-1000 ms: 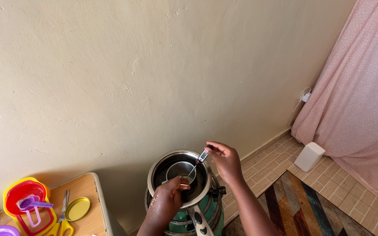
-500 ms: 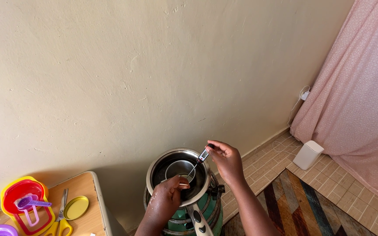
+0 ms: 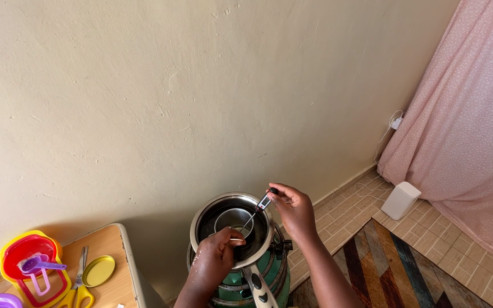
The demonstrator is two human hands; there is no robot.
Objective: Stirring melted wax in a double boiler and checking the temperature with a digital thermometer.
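Probe thermometer (image 3: 261,206): held above the pot, black head uppermost, thin metal stem slanting down into the small steel cup (image 3: 236,221); the tip's contact with the contents cannot be made out.
Right hand (image 3: 293,210): fingers pinched together on the thermometer's black head.
Left hand (image 3: 217,258): closed on the near rim or handle of the small steel cup; the exact grip is hidden by the knuckles.
Small steel cup: seated inside the large steel pot (image 3: 232,228), which is set on a green burner (image 3: 275,274).
Handling, thermometer: judged light and rigid; the stem is thin and likely bent by side force, so the plastic head is best gripped.
Handling, cup: judged light, smooth-walled, possibly hot; best steadied at the rim or handle.
Nearby: wooden table (image 3: 109,285) to the left, with yellow lid (image 3: 98,271), scissors (image 3: 81,282), stacked coloured bowls (image 3: 28,259).
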